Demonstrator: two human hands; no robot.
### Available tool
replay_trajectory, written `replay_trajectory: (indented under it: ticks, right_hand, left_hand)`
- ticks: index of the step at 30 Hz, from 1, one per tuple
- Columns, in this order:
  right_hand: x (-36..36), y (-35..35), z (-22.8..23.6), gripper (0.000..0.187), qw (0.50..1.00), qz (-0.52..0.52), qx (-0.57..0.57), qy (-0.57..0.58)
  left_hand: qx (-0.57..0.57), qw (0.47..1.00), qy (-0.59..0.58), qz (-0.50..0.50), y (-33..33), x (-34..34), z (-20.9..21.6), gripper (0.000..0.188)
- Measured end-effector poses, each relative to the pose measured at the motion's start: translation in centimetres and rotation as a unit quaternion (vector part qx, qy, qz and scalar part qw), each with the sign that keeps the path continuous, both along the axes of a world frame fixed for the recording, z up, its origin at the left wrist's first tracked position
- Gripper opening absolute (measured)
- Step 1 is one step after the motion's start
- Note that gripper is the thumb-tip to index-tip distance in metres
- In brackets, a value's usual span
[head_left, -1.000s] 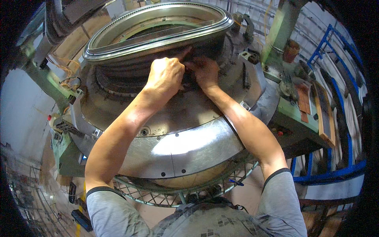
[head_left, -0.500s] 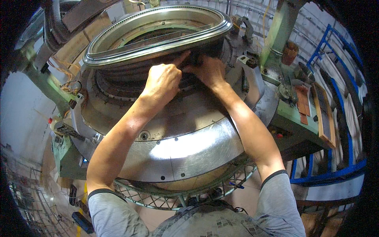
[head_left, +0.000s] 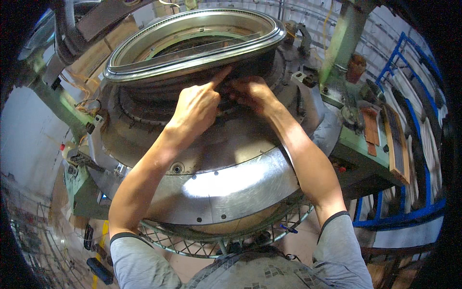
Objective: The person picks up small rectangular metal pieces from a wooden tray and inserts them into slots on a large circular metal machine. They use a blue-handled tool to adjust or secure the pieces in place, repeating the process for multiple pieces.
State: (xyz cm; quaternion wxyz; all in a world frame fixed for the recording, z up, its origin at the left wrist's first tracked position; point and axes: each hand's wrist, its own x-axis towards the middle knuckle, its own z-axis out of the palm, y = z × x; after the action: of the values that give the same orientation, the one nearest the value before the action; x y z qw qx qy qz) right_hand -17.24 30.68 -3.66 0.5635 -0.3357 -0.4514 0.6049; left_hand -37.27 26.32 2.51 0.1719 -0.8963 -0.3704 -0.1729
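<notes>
Both hands meet at the dark needle band [head_left: 159,98] just under the steel ring [head_left: 192,62] of a circular knitting machine. Left hand [head_left: 195,108] points its index finger up-right, other fingers curled, holding nothing visible. Right hand [head_left: 252,94] pinches there; its contents are hidden.

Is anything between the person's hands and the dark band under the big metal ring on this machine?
Nothing visible. The left hand points its forefinger right up against the dark band below the metal ring. The right hand rests beside it at the same spot; its fingertips are hidden.
</notes>
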Motion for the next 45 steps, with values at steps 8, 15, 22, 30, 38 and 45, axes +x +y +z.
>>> replay_trajectory:
  ticks: [8,15,22,30,38,45]
  right_hand:
    - [0.2,-0.6,1.4,0.02,0.998,-0.013,0.013,-0.052]
    - [0.0,-0.4,1.7,0.018,0.998,-0.035,0.002,-0.044]
    - [0.0,-7.6,3.9,0.021,0.909,-0.16,0.208,-0.323]
    - [9.9,-37.2,-15.6,0.021,0.751,-0.476,0.092,-0.448]
    - [8.7,-51.5,-38.3,0.06,0.784,-0.329,-0.149,-0.505]
    - [12.3,-51.0,-42.5,0.04,0.792,-0.293,-0.099,-0.526]
  left_hand:
    - [-0.022,1.0,-0.012,-0.019,-1.9,-1.8,-2.1,0.012]
    - [-0.059,0.996,-0.072,0.005,-0.1,-1.8,-5.5,0.064]
    - [0.043,0.999,0.002,-0.018,0.1,-0.9,-6.4,0.045]
    - [-0.006,0.996,0.085,-0.005,2.6,1.5,-6.2,0.057]
    - [0.06,0.992,0.109,-0.02,2.4,1.3,-6.3,0.053]
    - [0.072,0.992,0.081,0.066,-1.3,-3.7,-5.1,0.051]
